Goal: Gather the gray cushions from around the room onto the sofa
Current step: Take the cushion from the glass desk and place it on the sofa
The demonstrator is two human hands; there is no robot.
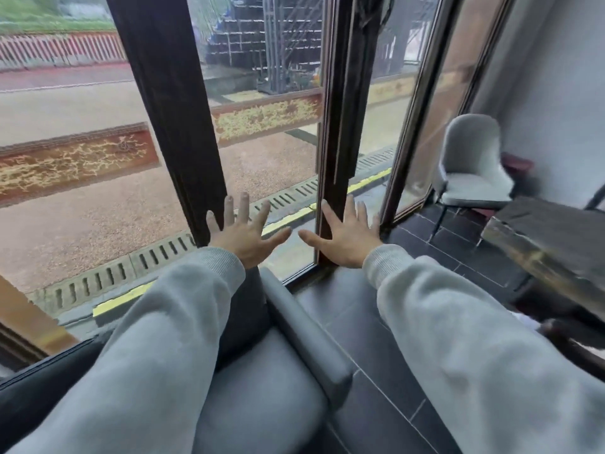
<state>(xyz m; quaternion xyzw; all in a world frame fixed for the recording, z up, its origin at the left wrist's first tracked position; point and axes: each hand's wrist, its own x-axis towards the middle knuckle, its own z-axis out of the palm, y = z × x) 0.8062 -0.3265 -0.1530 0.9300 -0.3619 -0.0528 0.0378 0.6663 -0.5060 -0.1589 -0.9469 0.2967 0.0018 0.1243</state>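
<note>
**Sofa lying beneath two outstretched arms by the window**

Gray sofa seating is filling the bottom centre, its padded armrest running toward the glass. A person in pale gray sleeves is reaching forward above it. The left hand and right hand are spreading their fingers wide, side by side but apart, gripping nothing. A gray chair is standing in the far right corner, beyond a dark wooden table.
</note>
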